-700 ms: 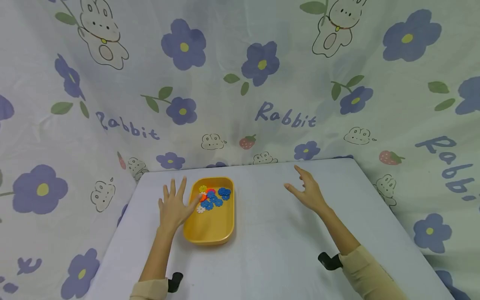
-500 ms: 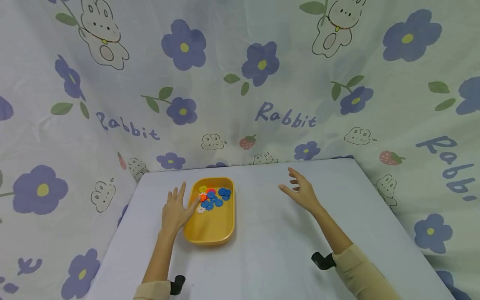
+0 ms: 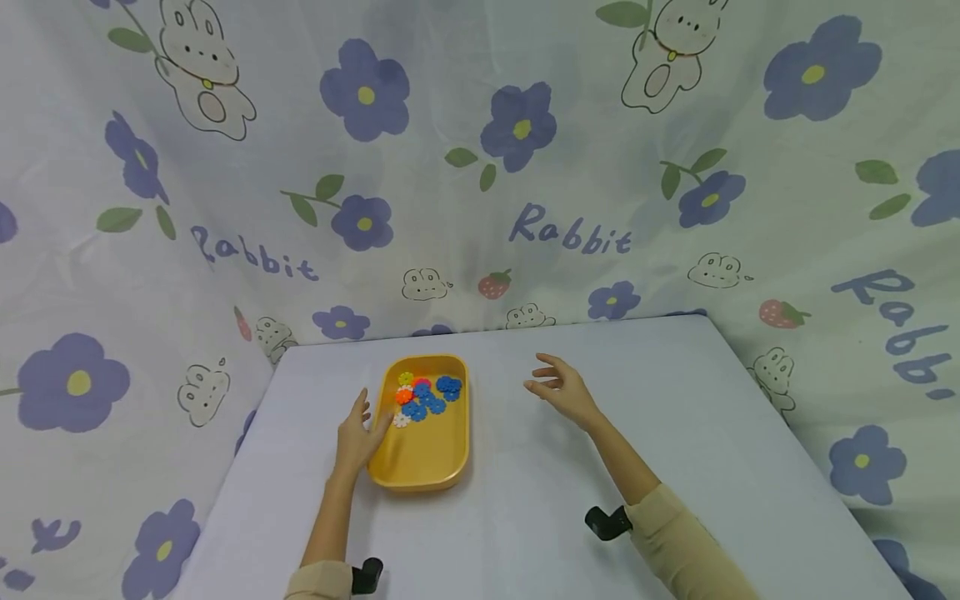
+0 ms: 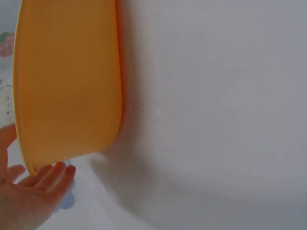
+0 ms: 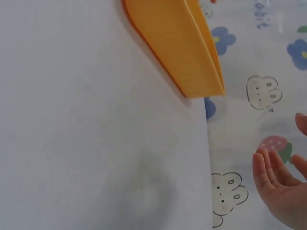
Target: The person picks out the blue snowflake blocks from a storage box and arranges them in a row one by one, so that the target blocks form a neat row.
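A yellow plastic tray (image 3: 420, 458) stands left of the middle of the table. In its far half lie several small flower-shaped pieces: mostly blue ones (image 3: 425, 398), plus an orange one (image 3: 405, 395), a yellow one (image 3: 406, 378), a white one (image 3: 402, 420) and a pinkish red one. My left hand (image 3: 357, 437) is at the tray's left side, its thumb overlapping the rim in the head view; the left wrist view has the fingers (image 4: 57, 179) close by the tray's wall. My right hand (image 3: 566, 392) hovers over the table to the tray's right, fingers loosely bent, holding nothing.
The tray stands on a white-covered table (image 3: 525, 533). Behind and around it hangs a curtain (image 3: 442, 192) printed with rabbits and purple flowers. A black wrist device (image 3: 607, 523) sits at the right cuff, another (image 3: 367, 576) at the left.
My right hand has moved left and slightly nearer, toward the tray. My left hand has drawn down and right along the tray's side, its fingers no longer spread. The tray has stayed put.
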A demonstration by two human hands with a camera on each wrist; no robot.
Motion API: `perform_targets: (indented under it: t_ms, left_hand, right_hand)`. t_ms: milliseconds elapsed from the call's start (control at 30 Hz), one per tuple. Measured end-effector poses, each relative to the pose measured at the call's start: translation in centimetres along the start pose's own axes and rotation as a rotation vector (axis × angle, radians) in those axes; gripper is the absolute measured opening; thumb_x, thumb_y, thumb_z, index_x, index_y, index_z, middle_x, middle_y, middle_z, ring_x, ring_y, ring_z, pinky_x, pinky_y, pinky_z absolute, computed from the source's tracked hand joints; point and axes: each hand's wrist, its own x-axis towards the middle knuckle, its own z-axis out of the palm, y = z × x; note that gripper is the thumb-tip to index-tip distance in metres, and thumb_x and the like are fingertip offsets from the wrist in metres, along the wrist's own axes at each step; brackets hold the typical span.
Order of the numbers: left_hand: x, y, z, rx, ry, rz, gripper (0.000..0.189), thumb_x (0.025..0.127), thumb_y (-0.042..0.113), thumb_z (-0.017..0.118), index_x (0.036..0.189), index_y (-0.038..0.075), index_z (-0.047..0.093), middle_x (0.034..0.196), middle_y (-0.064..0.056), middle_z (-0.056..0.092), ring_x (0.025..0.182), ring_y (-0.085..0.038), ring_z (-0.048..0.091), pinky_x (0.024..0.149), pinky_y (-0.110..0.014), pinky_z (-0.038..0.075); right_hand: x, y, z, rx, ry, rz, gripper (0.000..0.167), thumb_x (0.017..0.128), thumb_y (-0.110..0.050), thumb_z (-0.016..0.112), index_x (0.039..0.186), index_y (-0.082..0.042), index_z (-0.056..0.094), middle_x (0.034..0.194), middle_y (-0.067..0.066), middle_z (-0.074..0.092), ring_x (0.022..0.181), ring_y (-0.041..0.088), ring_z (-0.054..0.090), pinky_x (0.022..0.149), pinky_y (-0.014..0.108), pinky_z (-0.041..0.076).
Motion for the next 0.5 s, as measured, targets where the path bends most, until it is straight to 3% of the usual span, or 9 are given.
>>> perform_targets:
  t_ms: [233,400,500]
  left_hand:
    - [-0.1,-1.6,0.7,-0.242,-0.030,-0.054,0.059,0.092,0.005,0.056,0.144,-0.005,0.029,0.138,-0.033,0.040,0.121,-0.046,0.046,0.101,-0.050,0.040]
    - [-0.1,-2.2,1.2,-0.354,-0.006,-0.074,0.052,0.091,-0.002,0.054,0.140,-0.005,0.038,0.137,-0.031,0.043,0.125,-0.042,0.044,0.103,-0.046,0.037]
    - [-0.2,-2.2,1.3,-0.386,0.007,-0.087,0.049,0.091,-0.003,0.053,0.139,-0.005,0.041,0.136,-0.030,0.044,0.125,-0.040,0.044,0.103,-0.043,0.037]
  right_hand:
    - [0.3,-1.9,2.3,0.157,-0.058,0.058,0.056,0.089,-0.007,0.062,0.138,0.007,0.038,0.119,0.032,0.055,0.097,0.036,0.064,0.083,0.041,0.055]
    - [1.7,0.2,4.3,0.204,-0.045,0.061,0.056,0.088,-0.008,0.065,0.136,0.007,0.041,0.113,0.030,0.059,0.096,0.042,0.063,0.079,0.041,0.056]
    - [2.2,0.4,5.5,0.200,-0.023,0.063,0.054,0.087,-0.011,0.067,0.134,0.005,0.045,0.108,0.026,0.062,0.092,0.039,0.065,0.076,0.038,0.057]
